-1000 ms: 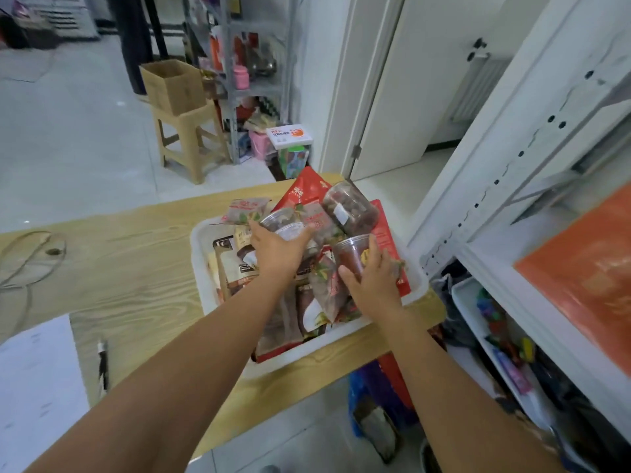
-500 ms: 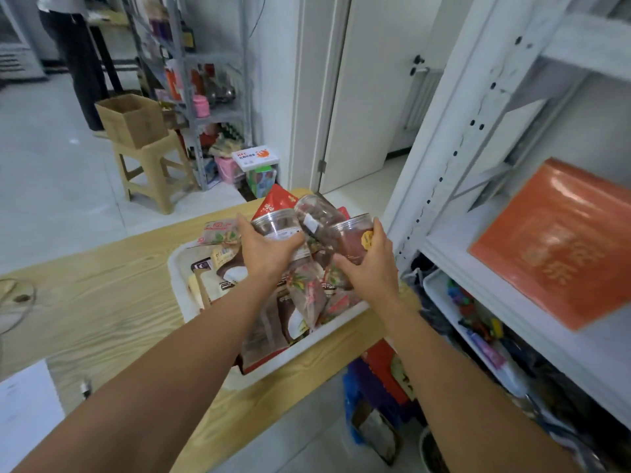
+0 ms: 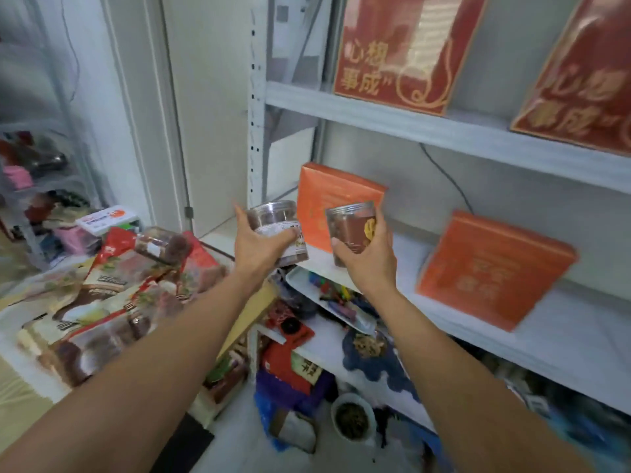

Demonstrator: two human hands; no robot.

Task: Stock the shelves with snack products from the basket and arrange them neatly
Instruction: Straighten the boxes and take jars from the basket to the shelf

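Left hand (image 3: 254, 245): arm outstretched, fingers curled round a clear jar (image 3: 273, 221) before the shelf (image 3: 580, 322).
Right hand (image 3: 370, 257): arm outstretched, gripping a second jar (image 3: 350, 230) alongside.

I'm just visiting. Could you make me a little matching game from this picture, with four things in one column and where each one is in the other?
Things
1. white-labelled jar
2. brown-labelled jar
3. left red box
4. jar lying on its side

Places
a. on the upper shelf
b. in the left hand
c. on the snack packets
d. in the right hand

Pairs: 1-b, 2-d, 3-a, 4-c
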